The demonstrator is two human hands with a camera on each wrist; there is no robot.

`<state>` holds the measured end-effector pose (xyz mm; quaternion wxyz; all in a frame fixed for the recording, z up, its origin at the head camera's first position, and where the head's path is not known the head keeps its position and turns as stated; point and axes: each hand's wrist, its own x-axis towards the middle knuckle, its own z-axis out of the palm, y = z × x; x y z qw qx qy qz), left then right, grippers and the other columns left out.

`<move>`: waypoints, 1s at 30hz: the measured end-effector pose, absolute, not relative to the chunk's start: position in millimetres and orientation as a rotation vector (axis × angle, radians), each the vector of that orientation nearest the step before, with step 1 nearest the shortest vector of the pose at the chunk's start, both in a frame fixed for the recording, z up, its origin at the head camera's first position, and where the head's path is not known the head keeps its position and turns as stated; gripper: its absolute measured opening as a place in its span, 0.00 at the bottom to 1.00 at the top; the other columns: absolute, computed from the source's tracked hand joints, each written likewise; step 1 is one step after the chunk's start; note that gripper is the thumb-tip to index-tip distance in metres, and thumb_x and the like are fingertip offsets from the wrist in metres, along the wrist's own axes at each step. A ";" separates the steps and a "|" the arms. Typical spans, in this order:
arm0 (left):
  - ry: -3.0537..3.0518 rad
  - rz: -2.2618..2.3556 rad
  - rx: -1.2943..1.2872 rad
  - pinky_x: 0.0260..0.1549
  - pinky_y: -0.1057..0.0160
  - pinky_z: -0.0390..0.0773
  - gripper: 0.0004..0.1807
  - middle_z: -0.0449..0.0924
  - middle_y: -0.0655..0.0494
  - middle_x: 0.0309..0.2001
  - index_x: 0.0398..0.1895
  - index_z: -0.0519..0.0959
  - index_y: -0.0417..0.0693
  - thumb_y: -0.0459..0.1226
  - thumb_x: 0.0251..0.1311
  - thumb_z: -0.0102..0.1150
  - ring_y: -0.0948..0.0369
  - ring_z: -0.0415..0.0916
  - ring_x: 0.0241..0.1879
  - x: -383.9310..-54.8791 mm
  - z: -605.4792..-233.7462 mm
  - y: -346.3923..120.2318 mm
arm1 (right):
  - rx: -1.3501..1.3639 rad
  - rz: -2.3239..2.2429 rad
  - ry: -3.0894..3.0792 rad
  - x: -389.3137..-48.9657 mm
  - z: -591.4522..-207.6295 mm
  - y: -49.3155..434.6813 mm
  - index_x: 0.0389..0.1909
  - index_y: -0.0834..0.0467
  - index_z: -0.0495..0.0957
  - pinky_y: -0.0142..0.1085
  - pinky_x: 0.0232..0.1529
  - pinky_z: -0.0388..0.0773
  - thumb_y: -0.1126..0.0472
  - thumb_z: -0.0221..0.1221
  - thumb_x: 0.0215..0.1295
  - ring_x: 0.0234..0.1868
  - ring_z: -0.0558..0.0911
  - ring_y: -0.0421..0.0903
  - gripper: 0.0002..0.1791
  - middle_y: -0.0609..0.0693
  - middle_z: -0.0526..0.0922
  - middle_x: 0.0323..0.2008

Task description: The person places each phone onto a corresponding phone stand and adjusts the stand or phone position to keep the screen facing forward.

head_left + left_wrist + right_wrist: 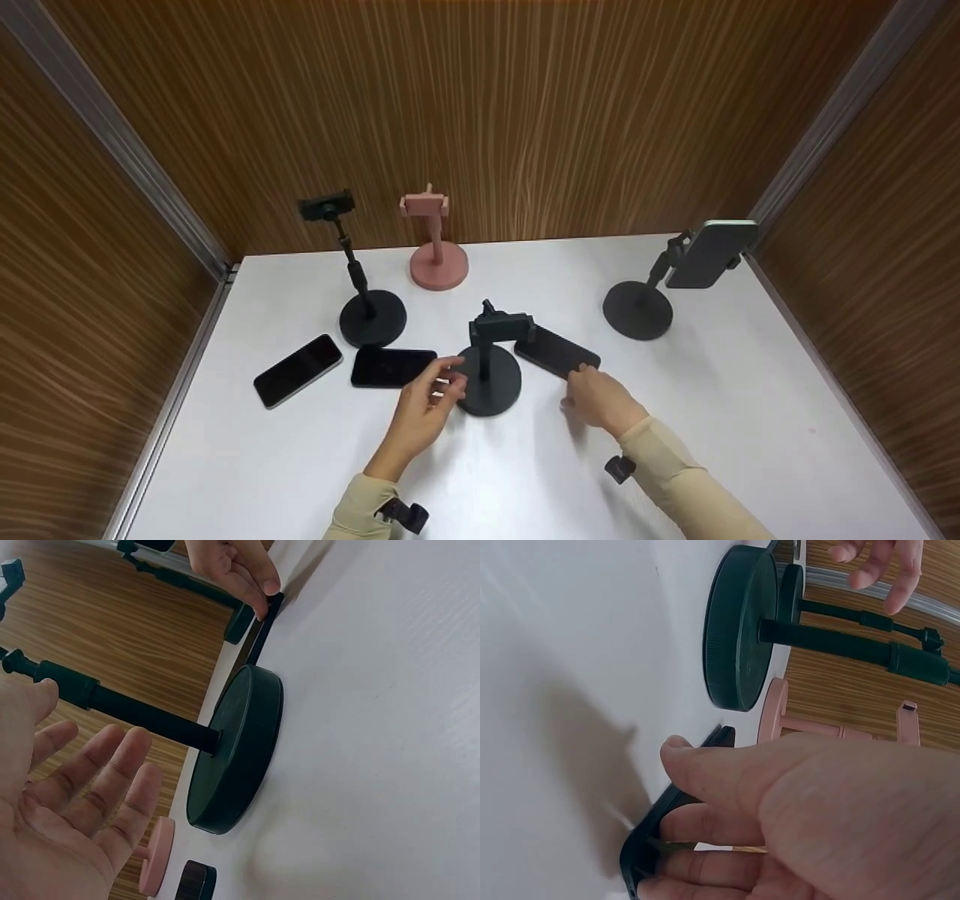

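Note:
In the head view a black phone stand (486,381) with a round base stands between the hands. My left hand (424,409) is beside the base, fingers loosely bent; in the left wrist view its palm shows with nothing in it. To the right of the stand a dark smartphone (555,352) lies flat. My right hand (604,399) reaches over its near right end, fingertips on the phone. In the right wrist view the thumb stands apart from the fingers along the phone's edge. Another black smartphone (386,367) lies just beyond my left hand.
A tall black stand (373,318) and a pink stand (439,266) are toward the back. At the right, another black stand (637,310) holds an upright phone (711,255). A third flat smartphone (298,371) lies at the left. Wood-patterned panels (480,120) enclose the white table (517,480).

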<state>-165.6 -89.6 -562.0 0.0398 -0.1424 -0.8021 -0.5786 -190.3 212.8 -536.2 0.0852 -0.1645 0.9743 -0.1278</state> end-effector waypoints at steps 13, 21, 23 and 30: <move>-2.447 -1.763 -0.444 0.40 0.68 0.86 0.18 0.89 0.47 0.49 0.65 0.80 0.45 0.41 0.78 0.62 0.58 0.89 0.41 -165.0 -559.6 -88.9 | -0.388 -0.323 3.100 -195.6 -542.7 214.6 0.31 0.71 0.84 0.54 0.26 0.87 0.61 0.75 0.64 0.23 0.86 0.58 0.15 0.65 0.86 0.24; -2.445 -1.769 -0.460 0.41 0.69 0.86 0.21 0.89 0.43 0.50 0.67 0.79 0.40 0.41 0.78 0.62 0.61 0.89 0.42 -165.8 -551.3 -86.3 | -0.343 -0.400 3.166 -207.7 -549.0 225.3 0.47 0.68 0.84 0.58 0.34 0.86 0.61 0.76 0.63 0.34 0.88 0.66 0.18 0.68 0.86 0.35; -2.438 -1.773 -0.465 0.41 0.69 0.86 0.20 0.89 0.44 0.50 0.67 0.79 0.40 0.41 0.78 0.62 0.61 0.89 0.42 -166.3 -549.9 -86.0 | -0.332 -0.387 3.172 -210.6 -550.6 227.3 0.51 0.68 0.83 0.58 0.35 0.87 0.61 0.75 0.63 0.35 0.88 0.66 0.20 0.68 0.85 0.36; -2.393 -1.787 -0.477 0.41 0.66 0.87 0.16 0.88 0.41 0.49 0.65 0.81 0.50 0.39 0.78 0.62 0.56 0.90 0.42 -167.8 -546.3 -86.9 | -0.333 -0.366 3.205 -221.7 -554.2 233.0 0.53 0.71 0.80 0.58 0.37 0.88 0.61 0.74 0.65 0.38 0.88 0.67 0.23 0.69 0.84 0.40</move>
